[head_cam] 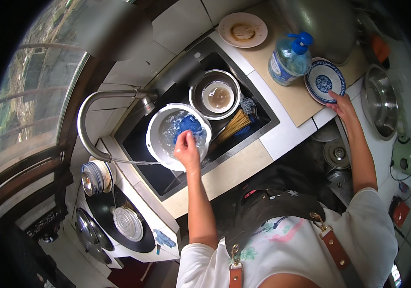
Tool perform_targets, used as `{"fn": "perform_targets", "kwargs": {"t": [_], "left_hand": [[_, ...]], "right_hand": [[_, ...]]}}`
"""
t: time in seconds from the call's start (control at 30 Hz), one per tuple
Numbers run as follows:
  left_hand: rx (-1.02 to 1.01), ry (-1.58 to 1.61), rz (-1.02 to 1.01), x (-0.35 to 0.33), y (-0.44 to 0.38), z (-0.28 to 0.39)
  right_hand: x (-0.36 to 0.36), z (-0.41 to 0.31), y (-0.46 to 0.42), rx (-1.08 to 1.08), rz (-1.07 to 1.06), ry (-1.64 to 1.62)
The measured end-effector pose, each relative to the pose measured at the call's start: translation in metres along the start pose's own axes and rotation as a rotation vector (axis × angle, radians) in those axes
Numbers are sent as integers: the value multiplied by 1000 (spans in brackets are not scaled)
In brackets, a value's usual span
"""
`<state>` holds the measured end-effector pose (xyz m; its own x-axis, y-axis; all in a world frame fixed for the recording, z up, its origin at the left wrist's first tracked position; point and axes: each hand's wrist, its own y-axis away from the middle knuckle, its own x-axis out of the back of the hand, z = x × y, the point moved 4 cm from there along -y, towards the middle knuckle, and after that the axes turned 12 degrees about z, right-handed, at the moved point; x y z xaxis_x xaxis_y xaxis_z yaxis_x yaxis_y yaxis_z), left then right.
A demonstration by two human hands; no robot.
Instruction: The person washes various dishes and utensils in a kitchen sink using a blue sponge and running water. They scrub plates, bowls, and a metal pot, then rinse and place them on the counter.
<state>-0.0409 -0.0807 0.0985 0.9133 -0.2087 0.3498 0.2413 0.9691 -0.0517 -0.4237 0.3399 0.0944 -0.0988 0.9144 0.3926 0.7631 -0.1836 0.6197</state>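
Note:
My left hand [186,151] is over the near side of a white plastic basin [150,144] in the black sink [228,147]. Its fingers are bent above a blue cloth [190,124] in the water; whether they grip it I cannot tell. From the curved metal faucet [93,95] water runs into the basin. My right hand [341,104] pinches the rim of a blue-and-white patterned plate [326,81] on the counter, with another rim showing beneath it. A pump bottle of blue-green liquid [288,63] stands beside that plate.
A metal bowl [195,94] holding a small bowl of cloudy water [219,97], a bamboo brush [235,125] and steel wool [247,105] are in the sink. A soiled plate [243,30] lies behind. A steel basin [381,102] stands right, stacked bowls [97,176] left.

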Motion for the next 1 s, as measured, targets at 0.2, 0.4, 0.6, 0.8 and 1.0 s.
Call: {"fn": "perform_targets", "kwargs": {"t": [0.2, 0.4, 0.6, 0.8, 1.0], "left_hand": [[193, 214, 256, -2, 14, 10], [171, 157, 308, -3, -65, -1], [17, -23, 265, -10, -172, -16], [61, -9, 173, 0, -153, 8], [190, 149, 132, -4, -56, 16]], "right_hand": [[53, -3, 0, 263, 282, 172], [-49, 13, 127, 972, 50, 356], [-207, 2, 151, 1011, -435, 107], [-375, 14, 121, 1533, -417, 653], [-459, 26, 34, 1338, -323, 1206]]}}
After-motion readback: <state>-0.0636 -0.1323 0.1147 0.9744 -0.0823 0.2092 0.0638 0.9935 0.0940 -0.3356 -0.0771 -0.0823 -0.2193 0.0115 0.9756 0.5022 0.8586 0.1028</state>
